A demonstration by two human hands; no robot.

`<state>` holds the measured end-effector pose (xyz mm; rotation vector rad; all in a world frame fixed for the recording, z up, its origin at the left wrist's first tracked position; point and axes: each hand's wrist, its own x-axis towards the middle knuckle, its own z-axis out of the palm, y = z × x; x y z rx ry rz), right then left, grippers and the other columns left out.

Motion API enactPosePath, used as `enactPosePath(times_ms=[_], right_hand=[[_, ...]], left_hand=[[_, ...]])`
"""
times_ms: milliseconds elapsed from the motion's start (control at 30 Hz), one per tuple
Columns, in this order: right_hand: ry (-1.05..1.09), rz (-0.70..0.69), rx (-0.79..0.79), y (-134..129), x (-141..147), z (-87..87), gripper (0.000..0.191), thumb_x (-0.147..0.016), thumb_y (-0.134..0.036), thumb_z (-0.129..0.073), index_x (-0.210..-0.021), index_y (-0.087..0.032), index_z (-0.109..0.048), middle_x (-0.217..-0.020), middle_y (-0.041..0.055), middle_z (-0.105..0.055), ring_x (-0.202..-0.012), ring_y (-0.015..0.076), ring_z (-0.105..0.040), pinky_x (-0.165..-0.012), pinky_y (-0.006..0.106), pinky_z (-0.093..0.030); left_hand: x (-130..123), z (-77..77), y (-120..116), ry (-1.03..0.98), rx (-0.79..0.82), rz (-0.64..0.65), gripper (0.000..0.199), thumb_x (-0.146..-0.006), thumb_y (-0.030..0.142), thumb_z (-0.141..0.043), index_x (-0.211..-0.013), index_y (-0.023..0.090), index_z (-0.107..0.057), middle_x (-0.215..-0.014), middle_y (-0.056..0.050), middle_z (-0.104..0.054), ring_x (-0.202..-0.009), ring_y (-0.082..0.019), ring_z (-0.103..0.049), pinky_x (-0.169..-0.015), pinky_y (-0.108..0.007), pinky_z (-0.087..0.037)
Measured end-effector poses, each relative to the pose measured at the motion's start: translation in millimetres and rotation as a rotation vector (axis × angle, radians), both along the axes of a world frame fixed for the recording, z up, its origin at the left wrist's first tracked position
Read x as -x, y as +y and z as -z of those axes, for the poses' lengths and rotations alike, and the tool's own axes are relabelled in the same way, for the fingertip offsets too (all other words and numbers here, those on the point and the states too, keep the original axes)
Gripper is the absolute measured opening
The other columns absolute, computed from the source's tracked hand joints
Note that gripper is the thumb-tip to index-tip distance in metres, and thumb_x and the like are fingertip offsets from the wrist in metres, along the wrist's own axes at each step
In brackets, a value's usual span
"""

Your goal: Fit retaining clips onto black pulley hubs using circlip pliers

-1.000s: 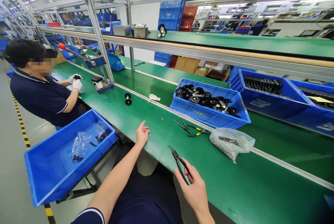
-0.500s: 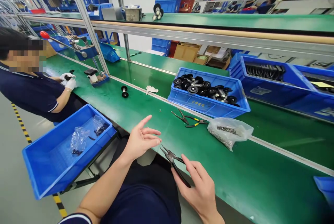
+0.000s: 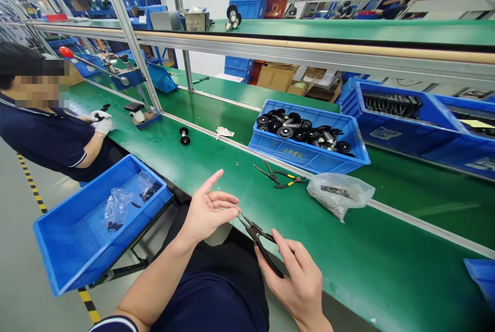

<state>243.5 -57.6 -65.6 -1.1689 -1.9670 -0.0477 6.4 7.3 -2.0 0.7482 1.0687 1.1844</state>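
Note:
My right hand (image 3: 296,280) is wrapped around the black handles of circlip pliers (image 3: 256,234), whose thin tips point up and left. Those tips meet the thumb and fingertips of my left hand (image 3: 207,211). My left thumb is pinched against the middle fingers while the index finger points away; whatever sits in the pinch is too small to make out. Tiny rings (image 3: 237,164) lie on the green bench (image 3: 266,200). Beyond my hands rest pliers with dark handles (image 3: 267,172), pliers with yellow-marked handles (image 3: 290,180) and a clear bag of small metal parts (image 3: 338,193).
A blue bin of black wheel-like parts (image 3: 309,159) stands at the back. One such part (image 3: 184,136) and a white glove (image 3: 225,132) lie left of it. A blue crate (image 3: 77,229) is at my left, near a gloved co-worker (image 3: 50,131) and a lever press (image 3: 129,77).
The pliers in my right hand have shifted slightly, and their tips have come up to my left fingertips. My left hand has barely moved.

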Motion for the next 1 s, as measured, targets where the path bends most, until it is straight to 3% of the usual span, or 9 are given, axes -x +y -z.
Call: enactPosePath(times_ms=[1000], right_hand=[[-0.030,-0.025,-0.015,5.0,-1.9,-1.7,0.078,-0.090,-0.017,-0.082,-0.159,-0.022,-0.048,-0.098,0.0085,-0.068,-0.078,0.0192,-0.063,-0.069,0.033,-0.053]], left_hand=[[-0.1,0.0,-3.7,-0.002,-0.002,-0.038,0.121,-0.063,0.024,-0.100,-0.165,0.021,-0.034,-0.093,-0.008,-0.080,-0.082,-0.022,-0.079,-0.076,-0.028,-0.065]])
